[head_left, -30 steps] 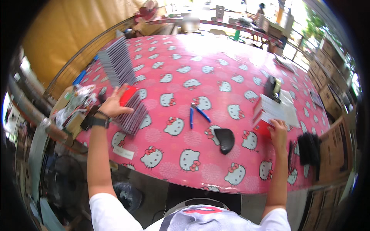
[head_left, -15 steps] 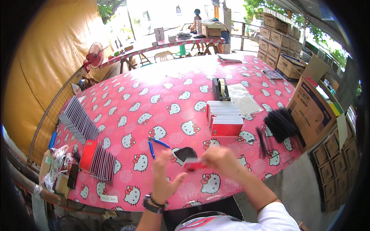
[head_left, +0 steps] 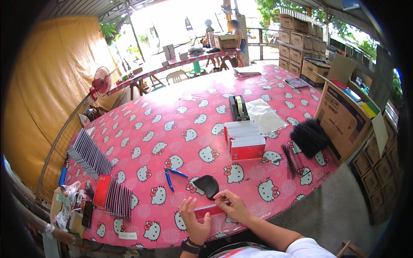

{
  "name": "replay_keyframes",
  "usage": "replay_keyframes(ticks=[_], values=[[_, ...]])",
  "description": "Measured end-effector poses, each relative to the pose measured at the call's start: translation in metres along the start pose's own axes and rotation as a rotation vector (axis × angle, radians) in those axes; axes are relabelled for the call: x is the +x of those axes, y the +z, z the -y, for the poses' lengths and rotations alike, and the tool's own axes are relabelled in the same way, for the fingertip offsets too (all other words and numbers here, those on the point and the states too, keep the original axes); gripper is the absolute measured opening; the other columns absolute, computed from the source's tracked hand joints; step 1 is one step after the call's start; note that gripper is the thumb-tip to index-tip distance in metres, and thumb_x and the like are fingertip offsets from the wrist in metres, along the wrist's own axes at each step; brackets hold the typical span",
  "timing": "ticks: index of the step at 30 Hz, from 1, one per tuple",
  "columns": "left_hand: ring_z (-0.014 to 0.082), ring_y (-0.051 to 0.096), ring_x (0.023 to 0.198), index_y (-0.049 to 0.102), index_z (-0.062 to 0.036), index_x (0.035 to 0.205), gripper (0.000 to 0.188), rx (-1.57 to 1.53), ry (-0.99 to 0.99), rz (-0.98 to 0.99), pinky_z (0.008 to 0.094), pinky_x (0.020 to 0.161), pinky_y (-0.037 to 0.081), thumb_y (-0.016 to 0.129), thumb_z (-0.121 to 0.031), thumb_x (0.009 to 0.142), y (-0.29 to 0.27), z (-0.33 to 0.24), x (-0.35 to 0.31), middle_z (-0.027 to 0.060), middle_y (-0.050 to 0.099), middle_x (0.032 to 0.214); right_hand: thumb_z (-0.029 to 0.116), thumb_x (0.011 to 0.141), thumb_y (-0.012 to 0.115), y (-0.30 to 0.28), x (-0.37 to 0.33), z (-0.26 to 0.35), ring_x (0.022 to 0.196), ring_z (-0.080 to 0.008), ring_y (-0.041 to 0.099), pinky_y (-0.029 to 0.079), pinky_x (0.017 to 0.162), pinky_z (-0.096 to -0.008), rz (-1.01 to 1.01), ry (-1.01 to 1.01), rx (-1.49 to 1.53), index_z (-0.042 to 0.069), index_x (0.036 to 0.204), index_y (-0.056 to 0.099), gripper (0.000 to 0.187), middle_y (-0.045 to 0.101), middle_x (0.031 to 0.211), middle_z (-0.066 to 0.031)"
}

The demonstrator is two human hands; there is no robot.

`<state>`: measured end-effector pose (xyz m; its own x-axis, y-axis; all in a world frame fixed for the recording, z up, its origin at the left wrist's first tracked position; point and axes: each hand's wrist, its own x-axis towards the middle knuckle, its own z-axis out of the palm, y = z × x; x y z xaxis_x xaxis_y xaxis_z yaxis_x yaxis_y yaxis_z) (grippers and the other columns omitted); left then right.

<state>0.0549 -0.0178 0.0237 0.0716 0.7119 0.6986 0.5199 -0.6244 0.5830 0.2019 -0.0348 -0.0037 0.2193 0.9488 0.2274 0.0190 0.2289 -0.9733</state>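
A small red notepad (head_left: 205, 210) lies low over the near edge of the pink table, between my two hands. My right hand (head_left: 233, 207) pinches its right end, fingers bent together. At the other end, my left hand (head_left: 194, 220) is open, with fingers stretched up and thumb apart; whether its palm touches the pad I cannot tell. Just beyond the hands sits a black, smooth, rounded object (head_left: 206, 186). Blue-handled pliers (head_left: 174, 176) lie to its left. Farther off stands a block of red-covered notepads (head_left: 247, 148).
Black spiral coils (head_left: 310, 136) are heaped at right beside an open carton (head_left: 344, 118). A tape dispenser (head_left: 238, 108) and white sheets (head_left: 264, 115) lie beyond the notepads. At left are bound notebook stacks (head_left: 116, 195) and plastic-wrapped items (head_left: 71, 202). Two people are by a far table.
The notepad has come down nearer the table edge and turned, its long red side now showing. Both hands moved lower with it. My view has shifted slightly.
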Motion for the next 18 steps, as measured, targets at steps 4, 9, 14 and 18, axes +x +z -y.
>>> replay_keyframes(ticks=[4, 9, 14, 18], values=[[0.0280, 0.059, 0.100, 0.063, -0.0085, 0.114, 0.041, 0.055, 0.221, 0.258, 0.0437, 0.097, 0.039, 0.065, -0.001, 0.074, 0.014, -0.004, -0.005, 0.0089, 0.064, 0.106, 0.010, 0.088, 0.064, -0.005, 0.003, 0.005, 0.079, -0.0101, 0.059, 0.050, 0.072, -0.0262, 0.062, 0.026, 0.049, 0.004, 0.103, 0.062, 0.016, 0.062, 0.087, -0.0035], [0.0184, 0.062, 0.087, 0.069, -0.0129, 0.106, 0.035, 0.013, 0.277, 0.347, 0.0333, 0.079, 0.042, 0.062, -0.002, 0.074, 0.011, 0.010, -0.009, 0.0016, 0.066, 0.097, 0.017, 0.082, 0.068, -0.105, 0.035, 0.003, 0.077, -0.0154, 0.062, 0.050, 0.068, -0.0303, -0.256, -0.132, -0.368, 0.003, 0.088, 0.068, 0.015, 0.065, 0.082, -0.0090], [0.0186, 0.062, 0.086, 0.070, -0.0129, 0.106, 0.034, -0.017, 0.295, 0.348, 0.0327, 0.079, 0.041, 0.063, -0.003, 0.074, 0.013, 0.008, -0.010, 0.0017, 0.066, 0.096, 0.020, 0.078, 0.072, -0.240, 0.047, -0.005, 0.096, -0.0310, 0.056, 0.047, 0.083, -0.0404, -0.691, -0.058, -1.422, 0.002, 0.098, 0.065, 0.028, 0.062, 0.099, -0.0147], [0.0191, 0.061, 0.086, 0.070, -0.0128, 0.105, 0.034, -0.021, 0.292, 0.342, 0.0331, 0.079, 0.041, 0.064, -0.002, 0.073, 0.007, 0.011, -0.007, 0.0016, 0.065, 0.095, 0.017, 0.077, 0.072, -0.256, 0.043, -0.030, 0.099, -0.0321, 0.055, 0.047, 0.085, -0.0409, -0.634, 0.136, -1.487, 0.001, 0.099, 0.064, 0.028, 0.061, 0.100, -0.0157]])
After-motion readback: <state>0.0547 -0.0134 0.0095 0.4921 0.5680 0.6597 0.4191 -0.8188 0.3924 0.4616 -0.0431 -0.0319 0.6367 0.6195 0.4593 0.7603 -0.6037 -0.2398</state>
